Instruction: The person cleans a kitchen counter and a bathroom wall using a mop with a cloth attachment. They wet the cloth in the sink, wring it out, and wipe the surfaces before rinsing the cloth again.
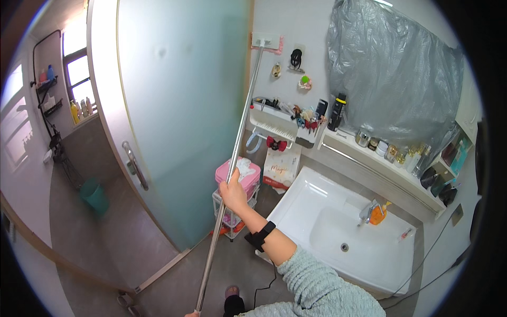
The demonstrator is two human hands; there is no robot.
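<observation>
My right hand (233, 194) is wrapped around the middle of the long metal pole (212, 249) of a flat mop. At the picture's bottom edge, my left hand (192, 314) holds the pole's lower end; only a small part of this hand shows. The pole slants up and away to the mop's white flat head (264, 41), which lies against the white wall beside the frosted glass door. A pink fringed pad (281, 44) shows along the head's rim. A black band (260, 237) is strapped around my right forearm.
A white washbasin (293, 202) stands at the right below a shelf (380, 166) of jars and bottles. Grey plastic sheeting (392, 75) hangs above. The frosted sliding door (182, 99) is at the left. A pink box (222, 174) tops a small rack. A cable (273, 279) lies on the floor.
</observation>
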